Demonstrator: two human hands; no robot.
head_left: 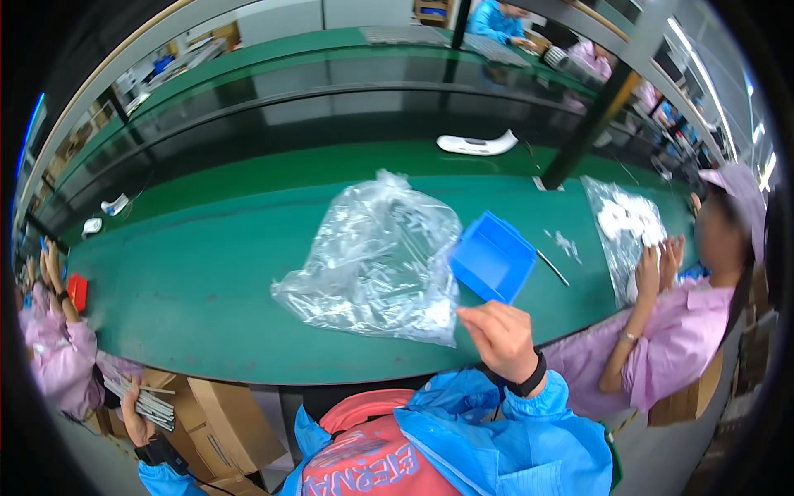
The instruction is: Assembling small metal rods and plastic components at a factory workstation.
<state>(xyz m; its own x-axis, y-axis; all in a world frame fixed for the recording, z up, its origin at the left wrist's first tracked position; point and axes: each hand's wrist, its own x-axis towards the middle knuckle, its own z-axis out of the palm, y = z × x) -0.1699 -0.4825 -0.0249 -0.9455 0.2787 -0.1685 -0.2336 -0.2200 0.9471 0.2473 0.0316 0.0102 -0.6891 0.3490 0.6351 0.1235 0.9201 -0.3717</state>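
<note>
1. Left hand (132,403), low beside the green table (194,289), fingers curled around thin grey rods (155,407).
2. Clear bag (376,256) of small pieces, on the table.
3. Open blue bin (495,258), just beside the bag.
4. Right hand (502,337), fingertips pinched at the bag's edge; whether gripping it, I cannot tell.

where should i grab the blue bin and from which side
Probably by the rim of its near-right wall, coming from the near right: the blue bin sits open side up, so a pinch over that wall should fit. The clear plastic bag crowds its left side, and the right hand is close to its near corner.
</note>
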